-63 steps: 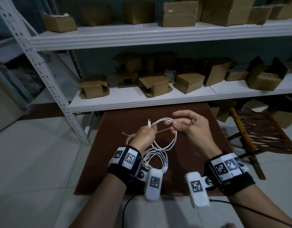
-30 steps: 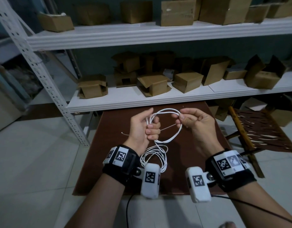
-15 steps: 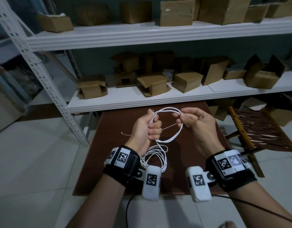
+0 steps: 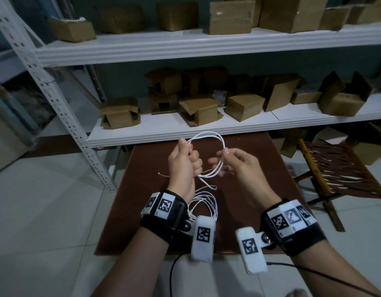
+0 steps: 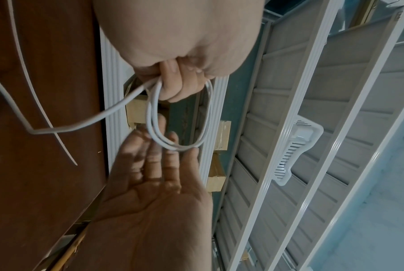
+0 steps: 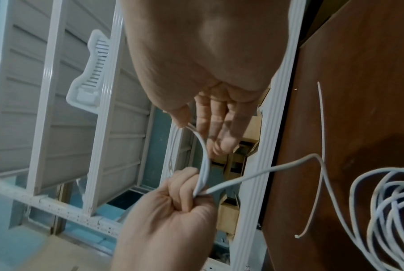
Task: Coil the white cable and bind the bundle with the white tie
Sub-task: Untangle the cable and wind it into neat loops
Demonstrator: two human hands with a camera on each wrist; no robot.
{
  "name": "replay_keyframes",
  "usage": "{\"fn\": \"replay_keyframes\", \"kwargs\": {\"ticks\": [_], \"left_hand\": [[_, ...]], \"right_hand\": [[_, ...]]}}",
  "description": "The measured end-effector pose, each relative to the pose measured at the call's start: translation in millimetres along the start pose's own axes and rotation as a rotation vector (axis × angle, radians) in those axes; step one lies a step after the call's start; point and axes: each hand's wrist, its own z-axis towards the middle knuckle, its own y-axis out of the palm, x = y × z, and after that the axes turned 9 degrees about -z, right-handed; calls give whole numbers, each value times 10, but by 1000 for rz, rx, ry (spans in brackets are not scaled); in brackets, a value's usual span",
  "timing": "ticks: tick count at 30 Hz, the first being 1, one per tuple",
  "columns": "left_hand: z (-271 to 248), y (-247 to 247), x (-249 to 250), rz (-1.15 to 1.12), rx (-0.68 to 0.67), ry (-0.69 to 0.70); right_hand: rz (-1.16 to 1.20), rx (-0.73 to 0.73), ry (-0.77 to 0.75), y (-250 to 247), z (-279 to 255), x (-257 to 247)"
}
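The white cable [image 4: 209, 133] arcs in a loop between my hands above the brown table [image 4: 249, 185]. My left hand [image 4: 184, 161] grips the gathered loops in a fist, thumb up; the left wrist view shows the left hand [image 5: 178, 80] with the cable [image 5: 150, 113] hanging from it. My right hand [image 4: 225, 156] pinches the loop's right side between thumb and forefinger, other fingers spread. In the right wrist view the right hand [image 6: 196, 124] holds the cable [image 6: 204, 161]. Loose coils [image 4: 209, 202] trail onto the table. The thin white tie [image 4: 162, 174] lies flat under my hands, also tie [image 6: 321, 128].
A white shelf [image 4: 164, 133] runs along the table's far edge, loaded with cardboard boxes [image 4: 121, 114]. Its perforated metal upright [image 4: 56, 99] slants down at the left. A wooden woven-seat stool [image 4: 335, 168] stands right of the table. Pale floor tiles surround it.
My left hand has turned thumb-up and closed into a fist round the loop. My right hand has shifted slightly left toward it and spread its fingers. The loop stands a bit higher.
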Motion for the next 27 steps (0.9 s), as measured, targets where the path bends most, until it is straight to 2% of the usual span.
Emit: {"fn": "replay_keyframes", "kwargs": {"ticks": [4,7,9,11,15,17,20,22,27], "left_hand": [[12,-2,5,-39,27,53],[8,2,1,-59,31,69],[11,-1,7,-76,36,70],[19,-8,14,-93,40,72],[26,-22,27,-107,40,86],[23,-26,37,-116,44,98],[25,-32,43,-132,45,105],[25,-31,34,-126,41,108],[23,-39,21,-122,36,104]], "right_hand": [[-113,-22,172,51,-15,82],[-198,-117,361,61,-44,91],[-190,-143,431,68,-35,96],[-170,-99,455,87,-25,114],[-195,78,377,80,-1,184],[-177,26,455,73,14,189],[-115,-141,615,103,-5,177],[15,-158,588,127,8,213],[297,52,377,81,91,248]]}}
